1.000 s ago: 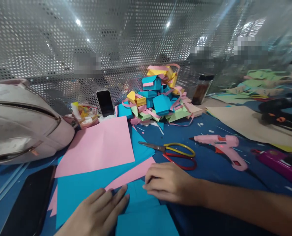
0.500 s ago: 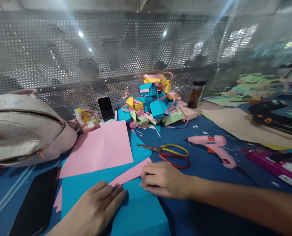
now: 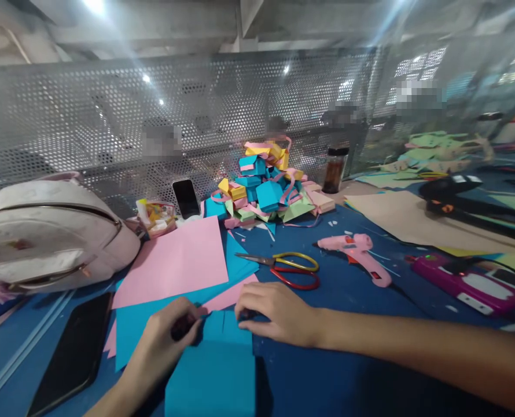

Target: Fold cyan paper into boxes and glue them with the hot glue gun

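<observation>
A folded piece of blue paper [image 3: 212, 376] is in front of me, creased across its upper part, with a short line or slit in the top flap. My left hand [image 3: 170, 330] is closed, thumb and fingers pinching the flap's left edge. At the opposite edge, my right hand [image 3: 279, 313] has its fingers curled round the paper; its fingertips are partly hidden. Beneath and behind lie a pink strip [image 3: 229, 295], larger blue sheets [image 3: 153, 318] and a pink sheet [image 3: 175, 260]. Scissors [image 3: 279, 263] with yellow and red handles rest beyond my right hand.
A pile of folded paper boxes [image 3: 268, 191] stands at the back beside a dark-lidded bottle [image 3: 335, 171]. To the right are a pink glue gun [image 3: 357, 249] and a purple device [image 3: 466, 284]. A phone [image 3: 73, 347] and a pale backpack [image 3: 58, 231] occupy the left.
My left fingers have gone from lying stretched over the paper to a pinch at its left edge. The blue paper's near part has swung left. The camera view has tilted up.
</observation>
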Tool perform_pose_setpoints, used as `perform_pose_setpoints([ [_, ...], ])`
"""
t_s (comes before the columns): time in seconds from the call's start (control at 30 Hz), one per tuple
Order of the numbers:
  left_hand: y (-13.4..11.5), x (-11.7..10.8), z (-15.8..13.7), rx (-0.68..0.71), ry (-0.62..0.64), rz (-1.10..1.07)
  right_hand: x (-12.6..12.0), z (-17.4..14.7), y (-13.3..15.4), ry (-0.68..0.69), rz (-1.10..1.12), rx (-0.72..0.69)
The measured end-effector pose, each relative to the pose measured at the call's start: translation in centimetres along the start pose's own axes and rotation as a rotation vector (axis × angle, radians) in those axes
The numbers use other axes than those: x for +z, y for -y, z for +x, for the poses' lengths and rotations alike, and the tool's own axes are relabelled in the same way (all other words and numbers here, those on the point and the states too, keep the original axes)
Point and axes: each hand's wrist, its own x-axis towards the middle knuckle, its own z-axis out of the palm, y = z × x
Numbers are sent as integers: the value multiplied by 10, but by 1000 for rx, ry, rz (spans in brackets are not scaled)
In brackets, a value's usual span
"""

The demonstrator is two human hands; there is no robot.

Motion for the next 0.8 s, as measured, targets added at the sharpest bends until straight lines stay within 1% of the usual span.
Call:
perform_pose_setpoints([
  [0.07,-3,1,1,-110,-55,-141,1,1,4,-19,47,26],
  [0.13,-8,2,0,-184,-99,-290,0,2,9,-51,107,52],
  [0.23,-17,6,-3,-244,-134,-482,-4,4,17,-97,218,113],
  [0.37,-32,11,-8,-305,-190,-599,-10,5,27,-128,337,178],
  [0.5,-45,14,-7,-246,-260,-605,-12,7,30,-201,452,240],
  [0.57,-50,17,-3,-202,-268,-615,-14,8,31,-243,480,234],
  [0.7,-51,23,6,-147,-250,-643,-16,11,29,-262,423,172],
  [0.8,-44,27,7,-168,-201,-684,-16,11,24,-347,393,171],
])
